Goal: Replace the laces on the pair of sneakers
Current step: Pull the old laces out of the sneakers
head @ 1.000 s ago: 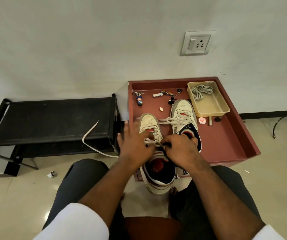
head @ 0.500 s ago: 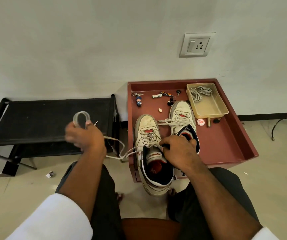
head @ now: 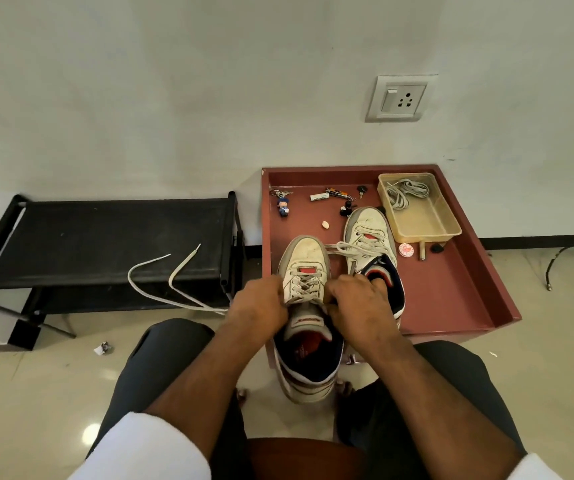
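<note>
The near white sneaker (head: 304, 254) lies toe-away on the red-brown tray (head: 451, 296), its heel hanging over the tray's front edge. My left hand (head: 261, 303) curls against the left side of its lacing and pinches the lace there. My right hand (head: 358, 303) grips the right eyelet edge beside the tongue. A long loose part of the lace (head: 160, 282) trails left from under my left hand, with both tips lying on the black rack (head: 105, 233). The second sneaker (head: 368, 230) stands laced behind my right hand. My fingertips are hidden.
A clear plastic tub (head: 427, 226) at the tray's back right holds coiled laces (head: 401, 194). Keychains, a small tube and a round tin lie on the tray. The wall with a socket stands just behind. My knees flank the near sneaker.
My left hand had pulled the lace out to the left over the rack, dropped it there and come back to the sneaker's lacing. My right hand stayed on the sneaker.
</note>
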The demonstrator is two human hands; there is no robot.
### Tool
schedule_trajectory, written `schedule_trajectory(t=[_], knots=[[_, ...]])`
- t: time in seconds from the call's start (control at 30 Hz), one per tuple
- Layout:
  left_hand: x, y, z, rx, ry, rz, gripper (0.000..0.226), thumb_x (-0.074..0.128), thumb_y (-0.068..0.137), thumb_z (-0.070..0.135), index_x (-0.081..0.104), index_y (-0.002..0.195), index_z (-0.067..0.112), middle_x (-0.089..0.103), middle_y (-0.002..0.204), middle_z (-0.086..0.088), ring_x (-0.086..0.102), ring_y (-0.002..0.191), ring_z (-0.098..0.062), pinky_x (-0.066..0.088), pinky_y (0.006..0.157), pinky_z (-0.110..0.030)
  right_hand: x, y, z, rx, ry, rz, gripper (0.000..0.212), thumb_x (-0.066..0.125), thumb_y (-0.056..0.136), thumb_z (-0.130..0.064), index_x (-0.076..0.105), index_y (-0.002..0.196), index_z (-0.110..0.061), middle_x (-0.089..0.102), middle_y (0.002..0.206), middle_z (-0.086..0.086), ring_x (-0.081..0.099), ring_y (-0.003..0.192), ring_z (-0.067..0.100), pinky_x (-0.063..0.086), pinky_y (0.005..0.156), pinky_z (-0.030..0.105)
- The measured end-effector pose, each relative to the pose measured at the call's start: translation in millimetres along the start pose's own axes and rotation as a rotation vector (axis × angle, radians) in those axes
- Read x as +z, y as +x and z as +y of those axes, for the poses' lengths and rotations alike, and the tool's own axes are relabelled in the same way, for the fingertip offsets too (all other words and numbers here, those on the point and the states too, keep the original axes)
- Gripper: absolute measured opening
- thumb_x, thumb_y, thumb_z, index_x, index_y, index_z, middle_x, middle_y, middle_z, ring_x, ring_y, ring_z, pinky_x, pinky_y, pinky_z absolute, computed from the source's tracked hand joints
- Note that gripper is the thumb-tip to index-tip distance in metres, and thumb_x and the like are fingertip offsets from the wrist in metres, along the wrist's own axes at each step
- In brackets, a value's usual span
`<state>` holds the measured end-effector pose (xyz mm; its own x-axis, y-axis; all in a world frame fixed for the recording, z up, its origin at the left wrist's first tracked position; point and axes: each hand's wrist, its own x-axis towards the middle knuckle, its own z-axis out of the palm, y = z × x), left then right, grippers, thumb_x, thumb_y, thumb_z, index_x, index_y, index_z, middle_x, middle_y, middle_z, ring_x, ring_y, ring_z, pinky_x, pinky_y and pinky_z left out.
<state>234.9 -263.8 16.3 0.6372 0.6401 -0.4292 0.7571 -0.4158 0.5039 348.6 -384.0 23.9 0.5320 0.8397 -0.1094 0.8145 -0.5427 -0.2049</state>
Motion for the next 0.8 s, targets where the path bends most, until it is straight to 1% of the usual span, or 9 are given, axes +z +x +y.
schedule_trajectory(t=[0.03, 0.1, 0.2, 0.23, 0.37, 0.47, 0.57, 0.67, 0.8], knots=[[-1, -2, -6, -0.021, -0.046, 0.0, 0.01, 0.063, 0.087, 0.014, 0.057, 0.093, 0.019, 0.064, 0.102, -0.005, 0.065, 0.093, -0.028, 0.058, 0.083, -0.043, -1, -2, -1, -0.002, -0.02, -0.007, 0.011, 0.052, 0.094, -0.02, 0.06, 0.097, -0.025, 0.059, 0.102, -0.005, 0.051, 0.104, 0.019, 0.03, 0.091, 0.037], [2, -6, -14, -0.021, -0.133, 0.023, 0.014, 0.065, 0.085, 0.013, 0.053, 0.082, 0.02, 0.064, 0.094, -0.003, 0.066, 0.086, -0.027, 0.06, 0.077, -0.045, 0, -6, -4, -0.022, -0.063, 0.001, 0.016, 0.051, 0.094, -0.02, 0.059, 0.106, -0.027, 0.058, 0.107, -0.005, 0.048, 0.108, 0.019, 0.029, 0.092, 0.038], [6, -6, -12, -0.002, -0.176, 0.034, 0.012, 0.067, 0.085, 0.016, 0.061, 0.093, 0.022, 0.062, 0.098, 0.003, 0.064, 0.09, -0.022, 0.06, 0.079, -0.043, 5, -4, -8, -0.051, -0.092, 0.068, 0.034, 0.06, 0.089, -0.019, 0.058, 0.122, -0.029, 0.056, 0.117, -0.005, 0.048, 0.113, 0.021, 0.031, 0.094, 0.042], [6, -5, -11, -0.004, -0.184, 0.033, 0.012, 0.067, 0.086, 0.017, 0.063, 0.095, 0.023, 0.062, 0.098, 0.004, 0.064, 0.091, -0.021, 0.059, 0.081, -0.042, 6, -3, -12, -0.069, -0.079, 0.093, 0.034, 0.066, 0.086, -0.021, 0.061, 0.118, -0.03, 0.057, 0.114, -0.006, 0.05, 0.11, 0.021, 0.033, 0.092, 0.043], [5, 0, -11, -0.004, -0.168, 0.039, 0.004, 0.067, 0.086, 0.018, 0.068, 0.09, 0.017, 0.066, 0.091, 0.0, 0.067, 0.082, -0.02, 0.061, 0.075, -0.041, 13, 3, -24, -0.102, -0.072, 0.161, 0.019, 0.085, 0.064, -0.027, 0.073, 0.079, -0.027, 0.065, 0.089, -0.008, 0.059, 0.086, 0.019, 0.045, 0.074, 0.04], [4, 1, -12, -0.01, -0.189, 0.043, 0.004, 0.066, 0.086, 0.016, 0.07, 0.086, 0.016, 0.068, 0.088, -0.002, 0.068, 0.078, -0.022, 0.062, 0.071, -0.041, 20, 4, -29, -0.1, -0.103, 0.14, 0.018, 0.086, 0.062, -0.027, 0.074, 0.075, -0.027, 0.065, 0.093, -0.007, 0.057, 0.088, 0.02, 0.044, 0.072, 0.039], [1, 0, -11, -0.02, -0.226, 0.018, 0.003, 0.068, 0.088, 0.018, 0.069, 0.086, 0.015, 0.068, 0.09, -0.004, 0.07, 0.077, -0.023, 0.062, 0.065, -0.038, 19, 3, -29, -0.087, -0.085, 0.159, 0.011, 0.075, 0.077, -0.025, 0.074, 0.088, -0.024, 0.064, 0.104, -0.006, 0.054, 0.097, 0.021, 0.041, 0.08, 0.041], [-1, -1, -11, -0.02, -0.282, 0.001, 0.006, 0.069, 0.089, 0.016, 0.066, 0.088, 0.021, 0.066, 0.094, -0.005, 0.071, 0.073, -0.023, 0.061, 0.056, -0.033, 9, 3, -19, 0.003, -0.008, 0.162, 0.023, 0.055, 0.093, -0.026, 0.066, 0.112, -0.02, 0.057, 0.117, -0.004, 0.047, 0.109, 0.019, 0.039, 0.094, 0.038], [-1, -2, -12, -0.001, -0.269, -0.006, 0.012, 0.07, 0.088, 0.014, 0.064, 0.084, 0.024, 0.066, 0.095, -0.006, 0.07, 0.075, -0.022, 0.061, 0.056, -0.033, 6, 0, -23, 0.004, 0.014, 0.159, 0.037, 0.054, 0.091, -0.02, 0.054, 0.128, -0.019, 0.048, 0.131, 0.004, 0.046, 0.117, 0.023, 0.041, 0.1, 0.038]])
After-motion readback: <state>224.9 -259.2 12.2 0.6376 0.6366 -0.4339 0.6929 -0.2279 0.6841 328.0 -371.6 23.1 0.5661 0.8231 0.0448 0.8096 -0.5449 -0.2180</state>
